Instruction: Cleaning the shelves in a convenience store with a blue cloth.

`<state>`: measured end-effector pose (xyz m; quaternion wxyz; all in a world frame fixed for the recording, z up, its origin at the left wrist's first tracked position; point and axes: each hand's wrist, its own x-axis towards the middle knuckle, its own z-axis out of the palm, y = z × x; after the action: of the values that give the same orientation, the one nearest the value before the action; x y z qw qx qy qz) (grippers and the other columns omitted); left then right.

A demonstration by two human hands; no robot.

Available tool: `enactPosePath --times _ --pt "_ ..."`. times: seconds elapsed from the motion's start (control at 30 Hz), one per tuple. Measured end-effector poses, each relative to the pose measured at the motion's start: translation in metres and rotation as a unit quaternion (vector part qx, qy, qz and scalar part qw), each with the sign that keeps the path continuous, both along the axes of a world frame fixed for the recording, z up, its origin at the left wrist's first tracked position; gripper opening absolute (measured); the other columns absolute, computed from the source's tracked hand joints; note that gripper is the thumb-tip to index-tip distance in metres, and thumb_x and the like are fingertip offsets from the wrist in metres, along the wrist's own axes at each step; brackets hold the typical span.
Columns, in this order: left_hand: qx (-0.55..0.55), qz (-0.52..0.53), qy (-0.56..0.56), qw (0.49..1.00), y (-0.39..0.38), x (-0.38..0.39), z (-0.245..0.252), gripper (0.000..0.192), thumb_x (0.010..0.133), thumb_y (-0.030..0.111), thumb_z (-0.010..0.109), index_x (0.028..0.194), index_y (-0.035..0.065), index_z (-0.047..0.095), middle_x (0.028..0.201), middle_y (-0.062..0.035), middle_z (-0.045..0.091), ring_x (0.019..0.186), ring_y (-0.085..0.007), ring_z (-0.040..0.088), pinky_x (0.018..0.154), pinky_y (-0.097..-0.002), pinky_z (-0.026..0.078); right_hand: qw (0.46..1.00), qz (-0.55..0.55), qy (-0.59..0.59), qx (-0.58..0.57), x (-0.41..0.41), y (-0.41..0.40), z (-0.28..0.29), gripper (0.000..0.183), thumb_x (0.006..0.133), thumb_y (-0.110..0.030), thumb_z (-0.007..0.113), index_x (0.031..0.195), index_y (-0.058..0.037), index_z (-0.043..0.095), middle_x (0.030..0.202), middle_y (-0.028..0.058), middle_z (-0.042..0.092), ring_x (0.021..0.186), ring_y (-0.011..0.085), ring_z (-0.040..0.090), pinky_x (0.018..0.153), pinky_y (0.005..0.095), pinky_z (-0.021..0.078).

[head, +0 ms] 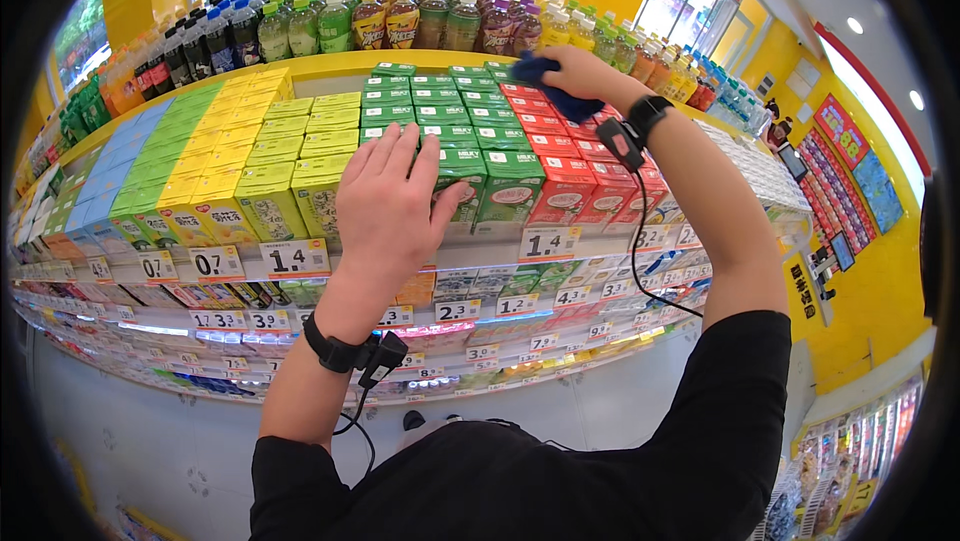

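Note:
My left hand [391,199] lies palm down, fingers a little spread, over the front green drink cartons [514,179], with the lime-green cartons [268,181] just left of it. My right hand [577,75] grips a dark blue cloth [562,94] above the back of the red drink cartons [561,179], close to the yellow ledge behind them. The cloth hangs down over some red cartons. Each wrist wears a black strap with a small cabled device. My left palm and whatever lies under it are hidden.
Rows of drink bottles [401,19] stand along the yellow ledge [330,64] at the back. Price tags [550,244] line the shelf's front edge, with lower stocked shelves beneath. Yellow cartons [217,214] fill the left part. Far right, a person is near a counter screen [842,250].

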<state>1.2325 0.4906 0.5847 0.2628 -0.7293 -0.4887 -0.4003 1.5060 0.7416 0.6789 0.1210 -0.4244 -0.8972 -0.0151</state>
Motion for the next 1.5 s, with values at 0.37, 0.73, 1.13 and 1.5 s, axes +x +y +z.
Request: enactPosePath --times 0.37,0.73,1.13,1.5 --pt "-0.002 -0.017 0.010 1.000 0.017 -0.010 -0.006 0.050 0.087 0.035 0.073 0.121 -0.0007 0.067 0.127 -0.0203 0.065 0.121 -0.0360 0.060 0.105 -0.0456 0.043 0.966 -0.254 -0.028 0.048 0.110 -0.017 0.011 0.039 0.087 -0.026 0.062 0.118 -0.0049 0.070 0.111 0.0247 0.070 0.103 0.0376 0.069 0.091 0.0431 0.0534" --pt "-0.001 0.006 0.015 1.000 0.025 0.005 -0.006 0.050 0.086 0.034 0.074 0.122 0.0000 0.066 0.129 -0.0170 0.064 0.124 -0.0339 0.059 0.105 -0.0449 0.043 0.987 0.100 0.038 0.117 -0.052 -0.157 -0.017 0.041 0.088 -0.022 0.063 0.128 -0.0117 0.065 0.112 0.0162 0.068 0.106 0.0360 0.065 0.092 0.0451 0.0521" --pt "0.018 0.021 0.021 0.999 0.023 0.030 -0.004 0.046 0.090 0.035 0.071 0.120 0.0007 0.067 0.125 -0.0157 0.066 0.117 -0.0343 0.061 0.101 -0.0445 0.044 0.994 -0.104 0.020 0.007 0.109 -0.146 0.004 0.044 0.084 -0.025 0.063 0.125 -0.0071 0.067 0.111 0.0219 0.071 0.102 0.0375 0.068 0.091 0.0431 0.0531" --pt "0.022 0.052 0.009 0.998 0.020 0.070 0.004 0.039 0.095 0.034 0.065 0.117 0.0021 0.070 0.123 -0.0142 0.068 0.115 -0.0329 0.063 0.102 -0.0442 0.044 0.978 0.135 0.126 0.095 0.082 -0.157 -0.014 0.040 0.088 -0.027 0.062 0.126 -0.0128 0.065 0.114 0.0173 0.064 0.108 0.0363 0.063 0.092 0.0452 0.0522"
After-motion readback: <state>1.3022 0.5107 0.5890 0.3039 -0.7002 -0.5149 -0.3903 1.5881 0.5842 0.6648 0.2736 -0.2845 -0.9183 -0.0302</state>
